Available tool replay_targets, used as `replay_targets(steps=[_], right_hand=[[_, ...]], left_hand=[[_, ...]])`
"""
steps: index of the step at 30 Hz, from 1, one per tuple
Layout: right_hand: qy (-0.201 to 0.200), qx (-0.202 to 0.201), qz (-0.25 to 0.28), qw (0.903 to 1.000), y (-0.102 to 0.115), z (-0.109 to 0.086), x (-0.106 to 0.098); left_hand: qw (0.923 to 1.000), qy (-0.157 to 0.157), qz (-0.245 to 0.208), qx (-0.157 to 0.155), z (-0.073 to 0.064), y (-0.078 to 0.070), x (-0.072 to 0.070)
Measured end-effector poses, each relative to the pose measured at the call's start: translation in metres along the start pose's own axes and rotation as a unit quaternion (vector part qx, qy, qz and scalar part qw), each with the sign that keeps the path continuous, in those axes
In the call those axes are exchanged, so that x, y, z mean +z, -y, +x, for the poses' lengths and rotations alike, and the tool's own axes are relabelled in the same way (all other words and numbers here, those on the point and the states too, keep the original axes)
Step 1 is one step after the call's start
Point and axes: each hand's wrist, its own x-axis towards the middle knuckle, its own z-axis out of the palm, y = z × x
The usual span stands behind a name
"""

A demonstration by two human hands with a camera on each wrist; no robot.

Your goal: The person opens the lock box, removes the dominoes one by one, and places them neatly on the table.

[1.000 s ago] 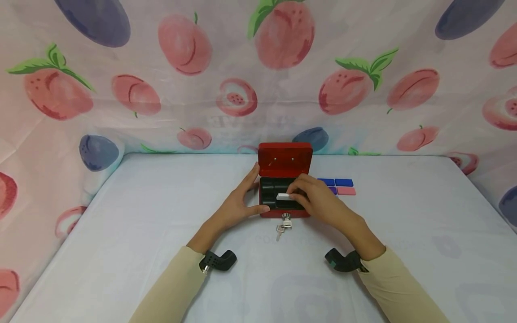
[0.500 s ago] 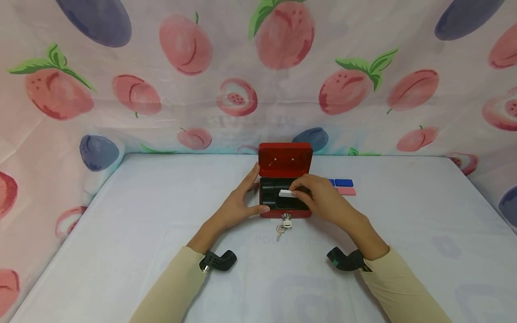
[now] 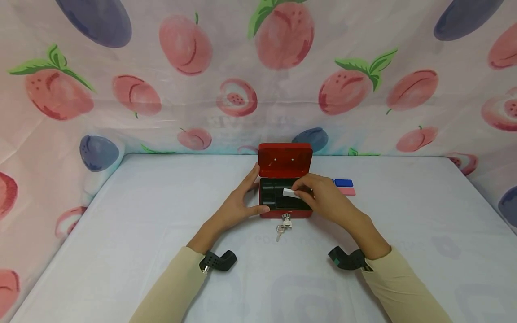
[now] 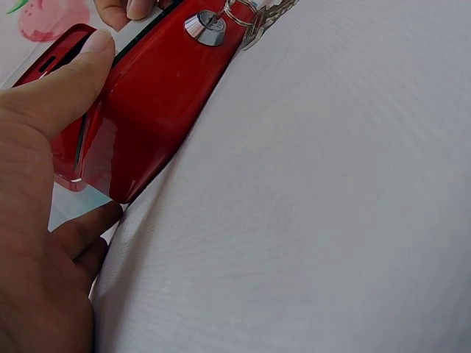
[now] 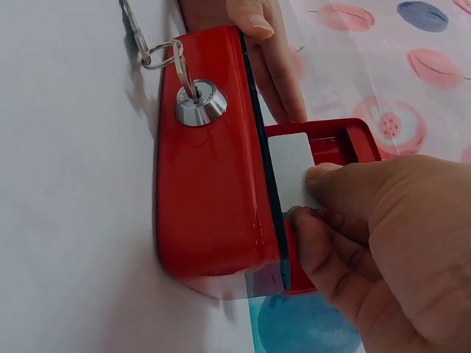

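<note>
A small red cash box stands with its lid raised and a black tray inside. My left hand braces the box's left end, thumb on the front rim and straight fingers spread along the side toward the back. Between thumb and fingertips, my right hand pinches a flat white rectangular block over the tray. In the left wrist view, my left thumb lies over the red rim. Keys hang from the front lock.
To the right of the box lie a blue block and a pink block, partly behind the right hand. A white cloth covers the table. A fruit-print curtain rises behind the box.
My right hand has shifted slightly right with the white block, which now sits a bit higher and more tilted over the tray. My left hand and the box have stayed in place.
</note>
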Motion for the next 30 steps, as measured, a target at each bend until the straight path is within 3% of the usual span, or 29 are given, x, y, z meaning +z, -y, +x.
replay_targets(steps=[11,21,30], right_hand=[[-0.004,-0.011,-0.005,0.9999,-0.001,-0.001,-0.001],[0.005,-0.006,0.02,0.9998,-0.009,-0.003,0.0],[-0.003,-0.015,0.024,0.9996,-0.012,-0.002,0.001]], left_hand=[[1.0,0.001,0.003,-0.001,0.0,-0.001,0.0],[0.9997,0.01,-0.021,-0.003,-0.006,-0.035,-0.009],[0.9998,0.009,-0.013,-0.009,-0.006,-0.037,-0.009]])
